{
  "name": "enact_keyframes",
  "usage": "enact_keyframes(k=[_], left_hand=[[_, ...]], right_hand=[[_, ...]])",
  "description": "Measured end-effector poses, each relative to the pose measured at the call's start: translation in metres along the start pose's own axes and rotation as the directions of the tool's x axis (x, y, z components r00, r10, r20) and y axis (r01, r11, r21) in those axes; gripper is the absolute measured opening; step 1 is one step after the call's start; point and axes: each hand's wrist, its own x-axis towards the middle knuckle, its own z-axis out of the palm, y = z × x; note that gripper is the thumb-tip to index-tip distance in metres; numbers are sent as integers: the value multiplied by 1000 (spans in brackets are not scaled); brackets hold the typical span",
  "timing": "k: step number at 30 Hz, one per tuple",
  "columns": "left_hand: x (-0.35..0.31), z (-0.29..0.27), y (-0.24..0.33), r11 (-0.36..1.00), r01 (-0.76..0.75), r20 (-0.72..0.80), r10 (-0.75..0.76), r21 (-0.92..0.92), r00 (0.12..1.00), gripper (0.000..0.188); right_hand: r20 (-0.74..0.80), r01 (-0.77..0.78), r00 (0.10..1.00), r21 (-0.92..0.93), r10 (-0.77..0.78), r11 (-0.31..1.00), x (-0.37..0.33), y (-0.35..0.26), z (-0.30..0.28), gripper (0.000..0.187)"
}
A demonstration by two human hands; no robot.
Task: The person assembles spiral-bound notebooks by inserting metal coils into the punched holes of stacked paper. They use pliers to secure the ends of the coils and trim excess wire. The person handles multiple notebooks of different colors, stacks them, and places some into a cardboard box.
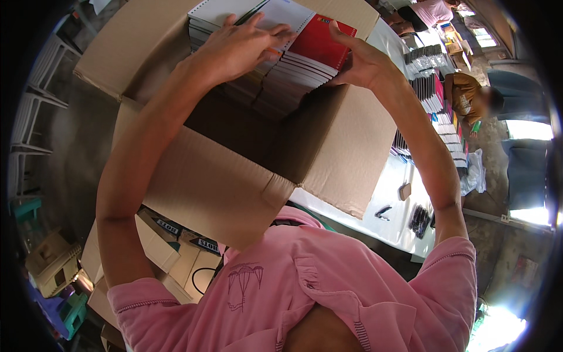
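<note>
A white-topped table [384, 190] extends to the right, and on its far right part stand tall stacks of notebooks with pale page edges and dark or pink covers [431, 101]. A person in a brown shirt [464, 97] is just beyond them on the right. In front of the wearer, a large brown cardboard box [217, 182] is open, its flaps folded outward. The notebooks being handled are at the far end of this box, piled up to about its rim: white-covered spiral-bound notebooks [296, 14] on the left and red-covered notebooks [319, 40] just beside them on the right. The left hand [249, 48] lies over the white covers, fingers spread apart. The right hand [366, 63] is at the right side of the red pile, thumb over the top cover, its other fingers partly hidden; whether they are clamped, I cannot tell. Nearer on the table lie a dark bundle [419, 222] and a small tan block [404, 191].
</note>
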Motion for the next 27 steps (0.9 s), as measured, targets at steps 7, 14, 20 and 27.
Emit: enact_keyframes(k=[7, 14, 20, 27], left_hand=[[1, 0, 3, 1000, -10, -35, 10, 0, 999, 50], [0, 6, 0, 1000, -17, -87, 18, 14, 996, 50], [1, 7, 2, 998, -33, -95, 38, 59, 995, 51], [-1, 4, 3, 997, -1, -84, 8, 83, 996, 51]], right_hand=[[125, -42, 991, -12, 44, 999, 7, 7, -16, 74], [226, -127, 964, -64, 138, 990, -3, 2, -12, 69], [174, 12, 984, 176, -43, 984, 6, 19, -9, 62], [67, -7, 998, 122, -1, 992, 3, 20, 5, 58]])
